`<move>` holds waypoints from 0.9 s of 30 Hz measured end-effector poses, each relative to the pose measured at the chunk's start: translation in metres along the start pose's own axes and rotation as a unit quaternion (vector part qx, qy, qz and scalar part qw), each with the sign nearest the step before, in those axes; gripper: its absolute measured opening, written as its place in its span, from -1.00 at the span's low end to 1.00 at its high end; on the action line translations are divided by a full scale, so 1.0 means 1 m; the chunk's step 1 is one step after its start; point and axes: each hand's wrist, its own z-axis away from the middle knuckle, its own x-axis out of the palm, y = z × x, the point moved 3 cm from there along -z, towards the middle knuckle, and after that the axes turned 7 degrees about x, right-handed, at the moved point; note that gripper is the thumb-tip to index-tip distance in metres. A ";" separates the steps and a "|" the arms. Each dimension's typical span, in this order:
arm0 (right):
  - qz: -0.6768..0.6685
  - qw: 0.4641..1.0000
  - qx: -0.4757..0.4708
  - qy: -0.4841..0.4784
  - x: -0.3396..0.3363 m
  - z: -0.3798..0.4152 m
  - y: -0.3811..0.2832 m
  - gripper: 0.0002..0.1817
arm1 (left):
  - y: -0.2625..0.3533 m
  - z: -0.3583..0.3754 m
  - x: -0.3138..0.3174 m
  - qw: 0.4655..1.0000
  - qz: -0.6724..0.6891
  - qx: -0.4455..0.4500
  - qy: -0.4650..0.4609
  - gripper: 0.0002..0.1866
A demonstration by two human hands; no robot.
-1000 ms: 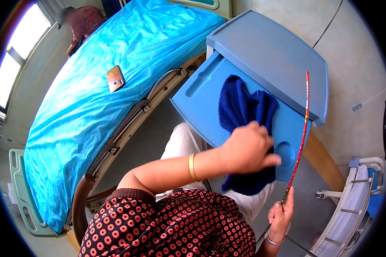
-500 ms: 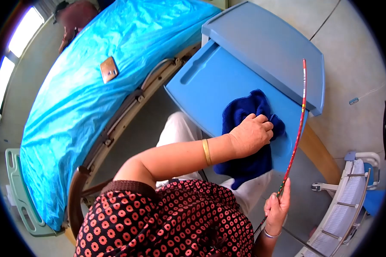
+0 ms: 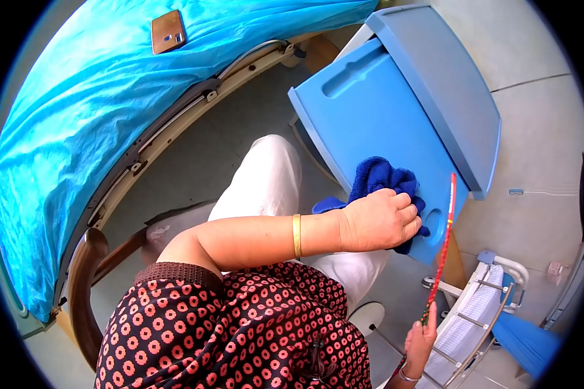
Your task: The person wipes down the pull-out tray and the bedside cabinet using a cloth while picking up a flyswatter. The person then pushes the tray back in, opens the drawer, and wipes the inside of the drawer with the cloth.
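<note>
My left hand [image 3: 384, 222], with a gold bracelet at the wrist, has its fingers curled on a dark blue cloth [image 3: 379, 175]. The cloth lies bunched on the light blue pull-out board [image 3: 386, 123], near its right end. My right hand [image 3: 420, 343], with a silver bangle, is low at the right, closed round the lower end of a thin red patterned stick [image 3: 442, 253]. The stick points up past the board's right corner, slightly curved in this view. My left palm and part of the cloth are hidden.
A blue-grey tabletop [image 3: 444, 84] adjoins the board. A bed with a bright blue cover [image 3: 97, 117] and a phone [image 3: 168, 32] is on the left. A wooden chair arm [image 3: 84, 292] is at lower left, a white railed frame [image 3: 470, 318] at lower right.
The view has shifted, and the person at the far side of the bed is out of view. The cloth is more bunched under my left hand. The stick's tip sits lower in view.
</note>
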 end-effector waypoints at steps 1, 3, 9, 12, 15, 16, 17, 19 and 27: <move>0.015 1.000 0.001 0.015 0.000 0.000 -0.009 -0.38 | -0.003 0.004 0.001 1.000 0.007 -0.003 0.026 -0.77; 0.041 0.999 -0.001 0.035 0.010 -0.003 -0.034 -0.39 | -0.006 0.010 0.004 0.998 0.037 -0.021 0.047 -0.79; 0.071 0.997 -0.035 0.005 0.049 -0.030 -0.064 -0.44 | -0.008 0.015 0.005 0.997 0.044 -0.027 0.059 -0.83; 0.017 0.999 -0.027 -0.008 0.063 -0.027 -0.069 -0.44 | -0.008 0.017 0.006 0.996 0.052 -0.019 0.070 -0.82; 0.019 1.000 -0.022 0.001 0.082 -0.008 -0.070 -0.43 | -0.009 0.019 0.004 0.995 0.061 -0.019 0.079 -0.80; 0.021 1.000 -0.011 0.005 0.090 -0.001 -0.069 -0.42 | -0.009 0.019 0.004 0.995 0.067 -0.017 0.071 -0.79; 0.068 0.998 0.011 0.007 0.092 0.004 -0.059 -0.40 | -0.009 0.020 0.004 0.995 0.072 -0.016 0.063 -0.78; 0.047 0.999 -0.013 -0.017 0.095 0.007 -0.049 -0.40 | -0.010 0.021 0.004 0.994 0.078 -0.015 0.077 -0.77; 0.120 0.981 -0.114 -0.102 0.098 -0.014 -0.104 -0.45 | -0.019 0.021 -0.007 0.974 0.191 -0.045 0.109 -0.77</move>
